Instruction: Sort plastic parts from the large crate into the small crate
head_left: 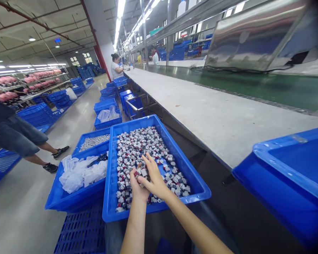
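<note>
A large blue tray [198,194] in front of me holds many small white plastic parts [135,141], some with dark blue and red pieces. Above the heap, my left hand [139,188] is cupped palm up around a small pile of these parts. My right hand [157,179] leans against the same pile from the right, its fingers long and slightly bent, its thumb across the parts. The pile sits between both palms, and its underside is hidden. Through a gap in the heap, right of my fingers, the tray's blue floor shows.
Left of the tray, a blue bin [53,197] contains white plastic bags [75,173]; another bin [81,141] holds small pale pieces. A white worktop [201,102] runs along the right, with a blue bin [281,169] nearby. One person [16,127] stands at left; others work farther back.
</note>
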Action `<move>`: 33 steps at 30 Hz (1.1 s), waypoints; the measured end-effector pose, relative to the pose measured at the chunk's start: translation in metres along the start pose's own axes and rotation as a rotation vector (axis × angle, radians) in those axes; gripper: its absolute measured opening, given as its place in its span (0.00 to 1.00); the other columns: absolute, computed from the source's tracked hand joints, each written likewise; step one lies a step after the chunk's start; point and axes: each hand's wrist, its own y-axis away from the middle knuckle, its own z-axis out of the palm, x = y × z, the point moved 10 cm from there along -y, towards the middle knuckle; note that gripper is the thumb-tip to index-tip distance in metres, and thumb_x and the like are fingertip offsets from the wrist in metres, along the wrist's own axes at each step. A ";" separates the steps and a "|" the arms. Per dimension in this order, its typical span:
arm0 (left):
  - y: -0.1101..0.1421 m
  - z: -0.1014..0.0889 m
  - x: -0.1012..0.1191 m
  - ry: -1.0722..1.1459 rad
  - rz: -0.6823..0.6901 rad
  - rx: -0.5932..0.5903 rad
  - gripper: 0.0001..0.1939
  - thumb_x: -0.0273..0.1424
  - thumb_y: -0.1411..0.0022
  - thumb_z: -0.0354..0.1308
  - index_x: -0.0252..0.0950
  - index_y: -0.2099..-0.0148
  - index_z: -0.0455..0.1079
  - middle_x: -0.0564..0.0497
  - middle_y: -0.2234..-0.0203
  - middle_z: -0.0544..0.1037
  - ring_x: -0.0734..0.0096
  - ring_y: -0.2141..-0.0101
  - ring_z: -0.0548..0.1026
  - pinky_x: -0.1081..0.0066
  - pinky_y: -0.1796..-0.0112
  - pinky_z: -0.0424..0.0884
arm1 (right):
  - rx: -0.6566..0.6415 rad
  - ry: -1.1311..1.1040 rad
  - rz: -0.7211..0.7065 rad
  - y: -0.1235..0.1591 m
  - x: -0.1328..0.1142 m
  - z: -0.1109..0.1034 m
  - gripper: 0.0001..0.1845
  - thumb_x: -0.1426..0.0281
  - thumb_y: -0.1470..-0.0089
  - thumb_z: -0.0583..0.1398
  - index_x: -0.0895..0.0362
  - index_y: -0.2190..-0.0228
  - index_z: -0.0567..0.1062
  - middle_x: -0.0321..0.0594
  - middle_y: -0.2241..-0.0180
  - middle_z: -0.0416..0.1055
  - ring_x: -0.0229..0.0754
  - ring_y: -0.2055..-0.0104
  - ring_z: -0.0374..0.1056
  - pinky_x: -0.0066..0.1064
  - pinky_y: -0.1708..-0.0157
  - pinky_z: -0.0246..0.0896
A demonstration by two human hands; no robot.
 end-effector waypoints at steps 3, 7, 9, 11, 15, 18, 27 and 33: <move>-0.001 -0.006 -0.003 0.055 0.005 0.029 0.14 0.37 0.46 0.51 0.38 0.59 0.71 0.52 0.74 0.76 0.71 0.71 0.74 0.74 0.67 0.68 | 0.148 -0.260 0.076 0.000 0.010 -0.005 0.29 0.65 0.45 0.46 0.49 0.42 0.48 0.38 0.38 0.41 0.43 0.37 0.35 0.43 0.40 0.35; -0.003 -0.012 -0.010 0.105 -0.015 0.064 0.13 0.39 0.47 0.52 0.40 0.62 0.73 0.52 0.73 0.76 0.70 0.69 0.74 0.72 0.66 0.69 | 0.227 -0.477 0.218 0.003 0.033 -0.004 0.27 0.71 0.47 0.48 0.49 0.45 0.56 0.37 0.43 0.55 0.42 0.40 0.48 0.43 0.41 0.40; -0.005 -0.012 -0.014 0.128 -0.034 0.066 0.13 0.38 0.47 0.52 0.41 0.63 0.73 0.52 0.72 0.77 0.69 0.69 0.74 0.70 0.65 0.69 | 0.239 -0.508 0.255 0.005 0.042 -0.007 0.23 0.70 0.49 0.52 0.49 0.50 0.65 0.37 0.46 0.60 0.43 0.42 0.51 0.43 0.40 0.40; -0.005 -0.010 -0.019 0.151 -0.061 0.056 0.12 0.38 0.47 0.53 0.41 0.62 0.73 0.52 0.72 0.77 0.69 0.69 0.74 0.70 0.65 0.70 | 0.261 -0.535 0.292 0.008 0.049 -0.012 0.19 0.68 0.52 0.56 0.50 0.55 0.70 0.36 0.48 0.63 0.44 0.43 0.53 0.41 0.40 0.40; 0.004 0.001 -0.023 0.217 -0.100 0.012 0.13 0.37 0.46 0.51 0.40 0.62 0.73 0.49 0.68 0.77 0.67 0.64 0.74 0.67 0.62 0.70 | 0.356 -0.659 0.440 0.016 0.060 -0.020 0.20 0.61 0.49 0.55 0.51 0.54 0.67 0.40 0.52 0.66 0.44 0.49 0.61 0.41 0.46 0.53; 0.017 0.014 -0.022 0.297 -0.146 -0.056 0.14 0.38 0.44 0.49 0.39 0.62 0.74 0.47 0.64 0.77 0.65 0.58 0.72 0.64 0.56 0.67 | 0.462 -0.997 0.591 0.021 0.064 -0.017 0.21 0.59 0.49 0.54 0.52 0.54 0.66 0.40 0.57 0.70 0.42 0.59 0.69 0.39 0.55 0.63; 0.075 0.001 0.010 0.308 -0.145 -0.102 0.18 0.39 0.41 0.44 0.42 0.61 0.74 0.48 0.63 0.77 0.65 0.54 0.70 0.65 0.54 0.66 | 0.368 -1.596 0.621 0.029 -0.001 -0.013 0.16 0.59 0.48 0.53 0.57 0.65 0.71 0.35 0.75 0.70 0.31 0.81 0.62 0.21 0.82 0.58; 0.104 -0.027 0.031 0.243 -0.056 -0.113 0.17 0.36 0.40 0.44 0.41 0.59 0.74 0.45 0.60 0.76 0.62 0.51 0.68 0.61 0.52 0.64 | 0.157 -1.479 0.469 0.036 -0.056 -0.010 0.15 0.57 0.49 0.55 0.56 0.68 0.72 0.33 0.80 0.66 0.31 0.83 0.60 0.22 0.83 0.53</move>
